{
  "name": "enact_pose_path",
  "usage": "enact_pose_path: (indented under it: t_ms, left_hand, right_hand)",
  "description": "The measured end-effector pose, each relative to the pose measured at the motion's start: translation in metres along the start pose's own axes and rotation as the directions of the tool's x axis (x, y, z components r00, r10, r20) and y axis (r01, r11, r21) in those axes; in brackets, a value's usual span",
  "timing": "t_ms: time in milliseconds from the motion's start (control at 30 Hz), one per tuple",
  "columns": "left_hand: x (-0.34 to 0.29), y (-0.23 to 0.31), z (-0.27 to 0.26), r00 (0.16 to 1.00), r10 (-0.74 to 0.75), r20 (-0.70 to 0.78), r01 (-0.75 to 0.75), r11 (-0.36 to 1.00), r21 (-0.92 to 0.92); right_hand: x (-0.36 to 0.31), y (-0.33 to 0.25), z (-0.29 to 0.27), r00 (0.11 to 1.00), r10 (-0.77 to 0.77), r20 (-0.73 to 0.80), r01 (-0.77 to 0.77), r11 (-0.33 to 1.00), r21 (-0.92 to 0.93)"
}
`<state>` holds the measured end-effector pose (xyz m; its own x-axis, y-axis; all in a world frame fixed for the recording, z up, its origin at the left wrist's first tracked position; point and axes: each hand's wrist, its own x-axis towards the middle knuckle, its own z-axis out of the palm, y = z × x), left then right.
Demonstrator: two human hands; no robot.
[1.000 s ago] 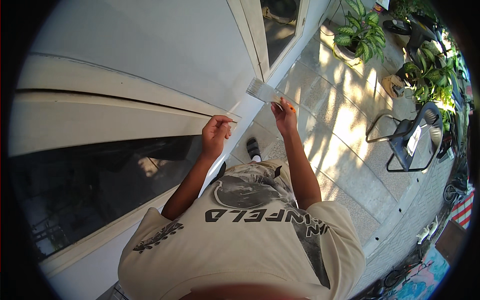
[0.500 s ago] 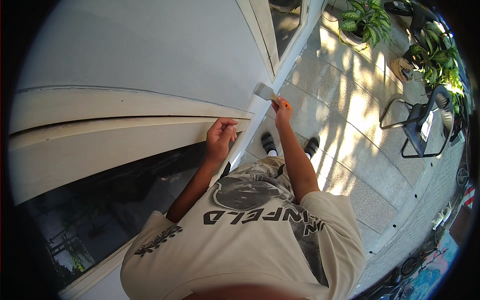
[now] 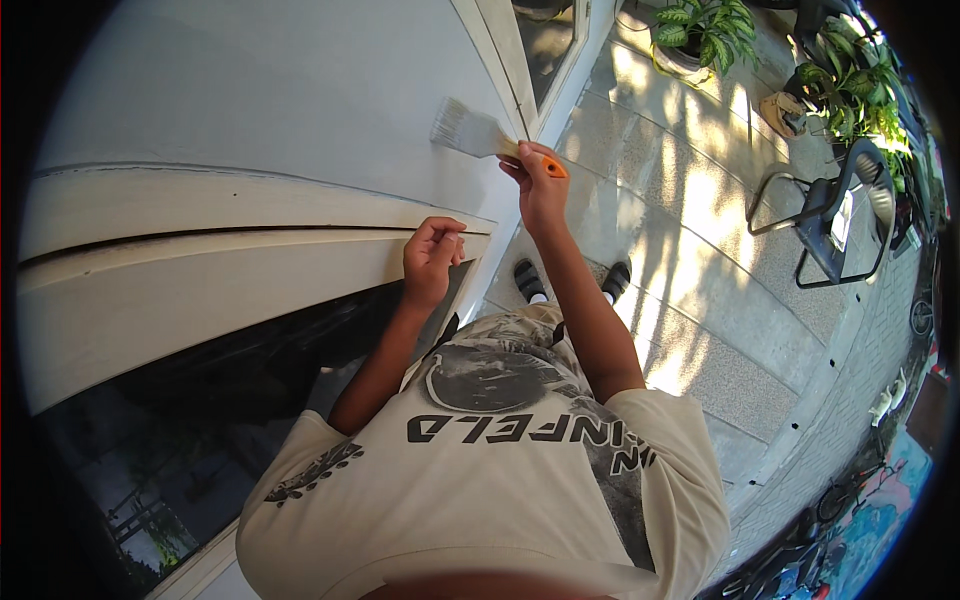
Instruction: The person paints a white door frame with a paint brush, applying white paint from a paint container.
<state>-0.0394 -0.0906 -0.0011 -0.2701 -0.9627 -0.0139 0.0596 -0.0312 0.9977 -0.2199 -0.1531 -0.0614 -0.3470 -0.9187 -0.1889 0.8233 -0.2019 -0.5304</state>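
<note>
My right hand (image 3: 540, 190) is closed round the orange-tipped handle of a wide, flat paintbrush (image 3: 475, 132). The pale bristles point left, over the smooth light-grey wall (image 3: 300, 85); whether they touch it I cannot tell. Beside the cream wooden frame (image 3: 340, 245), my left hand (image 3: 430, 262) is loosely curled, its fingers folded in, with nothing seen in them. It is close to the frame's right end, above the dark window glass (image 3: 240, 390).
A second window frame (image 3: 515, 80) stands at the top. On the tiled paving (image 3: 690, 220) to the right are a potted leafy plant (image 3: 705, 40) and a dark chair (image 3: 835, 215). My sandalled feet (image 3: 530, 280) stand just beyond my shirt. Several bicycles or motorbikes show at the lower right.
My right hand has moved up and left with the paintbrush, from the wall's white corner edge to over the grey wall. My left hand has shifted slightly up and left.
</note>
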Motion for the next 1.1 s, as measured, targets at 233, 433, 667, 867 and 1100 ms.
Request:
enact_pose_path:
  t_ms: [233,433,667,867,1100]
  left_hand:
    - [-0.003,-0.003,-0.003,1.000,0.028,0.003,-0.028,0.999,0.029]
    - [-0.009,-0.006,-0.008,1.000,-0.021,-0.024,0.022,0.998,0.053]
    - [-0.007,-0.007,-0.011,1.000,-0.013,-0.006,0.013,1.000,0.025]
    - [-0.002,0.001,-0.009,1.000,-0.027,-0.009,0.027,0.998,0.065]
    - [-0.001,0.002,-0.009,0.999,-0.036,0.002,0.036,0.995,0.094]
  right_hand:
    - [0.014,0.111,-0.154,0.897,-0.045,-0.440,-0.111,0.940,-0.322]
    - [-0.004,0.054,-0.059,0.965,-0.038,-0.259,-0.051,0.943,-0.330]
    - [-0.036,-0.030,0.036,0.994,-0.062,0.087,0.059,0.997,0.042]
    - [0.001,0.068,-0.089,0.993,-0.001,-0.122,-0.029,0.969,-0.244]
    - [0.000,0.120,-0.156,0.906,-0.001,-0.424,-0.198,0.883,-0.426]
